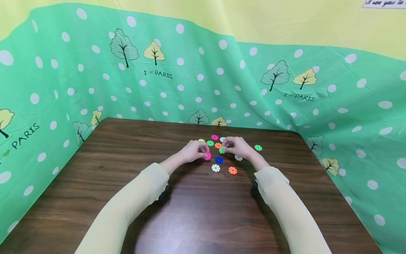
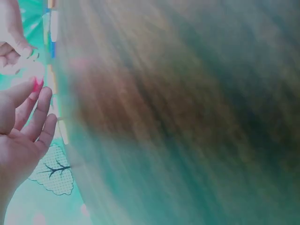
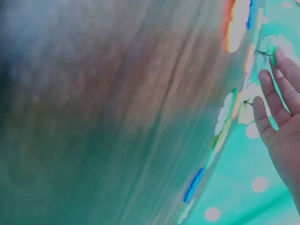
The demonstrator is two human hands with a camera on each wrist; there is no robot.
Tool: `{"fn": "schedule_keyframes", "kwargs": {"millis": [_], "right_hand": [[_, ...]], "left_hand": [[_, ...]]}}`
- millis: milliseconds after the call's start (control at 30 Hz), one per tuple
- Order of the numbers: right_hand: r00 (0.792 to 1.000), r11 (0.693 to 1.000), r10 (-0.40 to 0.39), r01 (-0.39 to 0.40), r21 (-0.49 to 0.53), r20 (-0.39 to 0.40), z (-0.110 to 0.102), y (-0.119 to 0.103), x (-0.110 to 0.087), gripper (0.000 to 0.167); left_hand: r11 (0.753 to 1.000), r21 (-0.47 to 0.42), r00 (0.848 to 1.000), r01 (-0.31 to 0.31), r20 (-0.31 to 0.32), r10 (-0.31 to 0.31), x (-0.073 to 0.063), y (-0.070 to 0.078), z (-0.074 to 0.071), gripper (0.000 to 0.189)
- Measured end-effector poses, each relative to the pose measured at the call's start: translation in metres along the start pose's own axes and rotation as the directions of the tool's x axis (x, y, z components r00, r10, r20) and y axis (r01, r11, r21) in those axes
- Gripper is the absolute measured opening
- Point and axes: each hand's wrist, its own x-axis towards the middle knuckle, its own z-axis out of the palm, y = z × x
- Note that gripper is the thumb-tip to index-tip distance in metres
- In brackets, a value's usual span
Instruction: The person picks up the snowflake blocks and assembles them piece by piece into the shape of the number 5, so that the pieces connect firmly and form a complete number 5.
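My left hand [image 1: 192, 151] pinches a pink notched plastic disc [image 1: 207, 156] between thumb and fingertips, above the table's far half. A green disc of the same kind [image 1: 222, 150] is pinched by my right hand [image 1: 238, 147], close to the pink one. In the left wrist view the pink disc [image 2: 38, 84] shows at the left hand's [image 2: 26, 126] fingertips. The right wrist view has the green disc [image 3: 273, 55] at the edge, held by the right hand [image 3: 286, 103]. Between and just below the hands lie a blue disc [image 1: 219, 159] and a white disc [image 1: 215, 168].
An orange disc [image 1: 233, 170] lies nearest me on the wooden table [image 1: 190, 218]. Behind the hands are another pink disc [image 1: 214, 137], a green one [image 1: 210, 143] and an orange one [image 1: 217, 145]. Off right lies a green disc [image 1: 258, 147]. A patterned green curtain [image 1: 203, 95] hangs behind the table.
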Motion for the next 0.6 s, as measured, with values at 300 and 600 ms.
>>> {"fn": "schedule_keyframes", "kwargs": {"millis": [300,600], "right_hand": [[0.987,0.996,-0.055,0.065,0.063,-0.148,0.0,-0.024,-0.014,0.01],[0.942,0.988,-0.109,0.138,0.071,-0.318,0.004,-0.059,-0.029,0.012]], "left_hand": [[0.931,-0.352,0.97,0.096,-0.177,-0.167,-0.016,0.009,-0.021,0.009],[0.768,-0.625,0.915,0.141,-0.214,-0.343,-0.034,0.032,-0.038,0.015]]}}
